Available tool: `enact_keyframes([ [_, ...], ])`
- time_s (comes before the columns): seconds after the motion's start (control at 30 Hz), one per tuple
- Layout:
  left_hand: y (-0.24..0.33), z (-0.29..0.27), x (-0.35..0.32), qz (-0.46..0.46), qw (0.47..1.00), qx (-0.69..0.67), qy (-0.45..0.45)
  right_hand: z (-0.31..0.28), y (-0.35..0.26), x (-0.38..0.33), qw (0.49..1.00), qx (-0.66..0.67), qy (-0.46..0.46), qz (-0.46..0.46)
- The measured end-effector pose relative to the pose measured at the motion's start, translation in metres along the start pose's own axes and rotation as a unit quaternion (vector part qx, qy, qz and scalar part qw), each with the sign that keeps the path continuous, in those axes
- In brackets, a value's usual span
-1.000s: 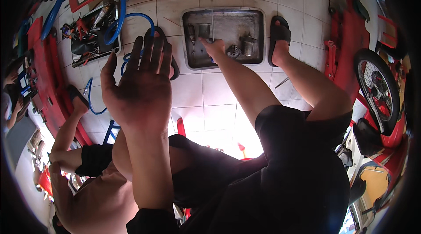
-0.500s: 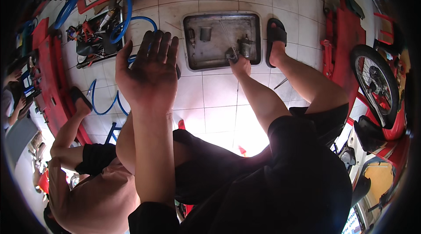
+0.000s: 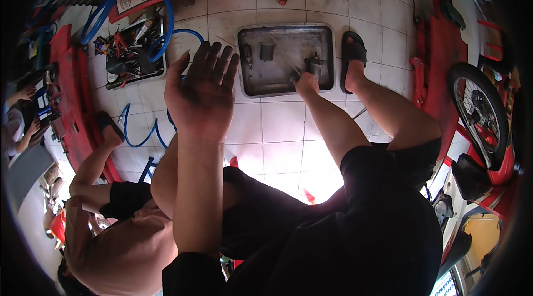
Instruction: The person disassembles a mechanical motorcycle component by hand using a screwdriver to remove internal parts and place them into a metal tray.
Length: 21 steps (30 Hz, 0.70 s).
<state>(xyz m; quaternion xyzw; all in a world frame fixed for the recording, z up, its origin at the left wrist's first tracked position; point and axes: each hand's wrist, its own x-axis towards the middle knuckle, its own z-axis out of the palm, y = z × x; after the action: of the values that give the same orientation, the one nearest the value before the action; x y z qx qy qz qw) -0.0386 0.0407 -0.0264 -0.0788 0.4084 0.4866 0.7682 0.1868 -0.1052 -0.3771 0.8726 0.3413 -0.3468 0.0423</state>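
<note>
Left hand (image 3: 201, 96) raised, palm to camera, fingers extended and slightly apart, blackened, nothing in it. Right hand (image 3: 307, 83) reaches into right side of metal tray (image 3: 264, 81) on tiled floor (image 3: 283, 124), at a cylindrical metal part (image 3: 315, 64); grip hidden, can't tell if holding. Metal cylinder (image 3: 267, 52) and slim dark part (image 3: 248, 56) lie at tray's left side

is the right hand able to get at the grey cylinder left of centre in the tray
Probably yes: the right hand is over the tray, the left hand is left of it, and the grey cylinder is uncovered. A thin streak, too blurred to identify, shows between.
</note>
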Motion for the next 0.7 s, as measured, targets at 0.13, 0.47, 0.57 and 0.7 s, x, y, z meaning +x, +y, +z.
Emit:
enact_keyframes([
  [0.13, -0.005, -0.001, -0.001, -0.012, 0.999, 0.03, -0.007, -0.003, 0.003, 0.001, 1.0, 0.03, 0.005, -0.002],
  [0.47, -0.049, 0.022, -0.005, 0.032, 0.982, 0.183, -0.045, -0.161, -0.048, -0.037, 0.792, 0.539, -0.275, -0.078],
  [0.57, -0.067, 0.035, -0.026, 0.11, 0.953, 0.273, -0.07, -0.23, -0.073, -0.085, 0.743, 0.583, -0.306, -0.124],
  [0.7, -0.081, 0.061, -0.042, 0.231, 0.908, 0.312, -0.158, -0.305, -0.079, -0.146, 0.665, 0.65, -0.313, -0.194],
])
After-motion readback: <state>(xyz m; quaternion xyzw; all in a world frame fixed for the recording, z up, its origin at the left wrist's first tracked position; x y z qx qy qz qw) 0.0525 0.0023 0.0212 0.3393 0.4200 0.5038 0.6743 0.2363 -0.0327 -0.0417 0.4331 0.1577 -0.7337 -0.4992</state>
